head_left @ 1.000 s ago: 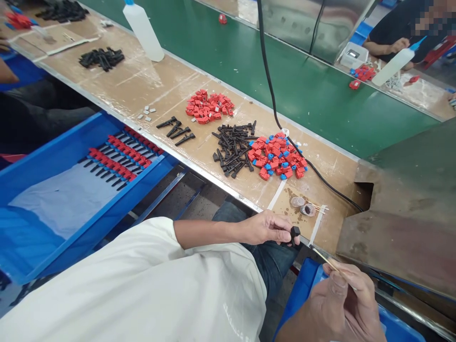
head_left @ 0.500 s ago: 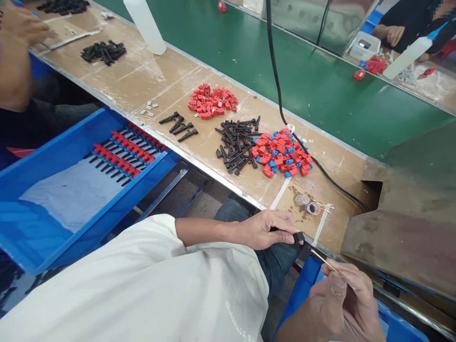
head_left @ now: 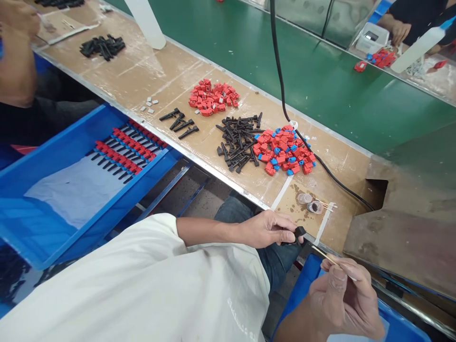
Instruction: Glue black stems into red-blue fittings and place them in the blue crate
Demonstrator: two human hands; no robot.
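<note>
The left hand (head_left: 267,229) pinches a black part (head_left: 298,232) at its fingertips; the right hand (head_left: 342,299) clamps a thin stick (head_left: 326,257), its tip just beside that part.

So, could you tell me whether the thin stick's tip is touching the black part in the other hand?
Apart. The head view shows blue bin between the stick tip and the black part.
</note>
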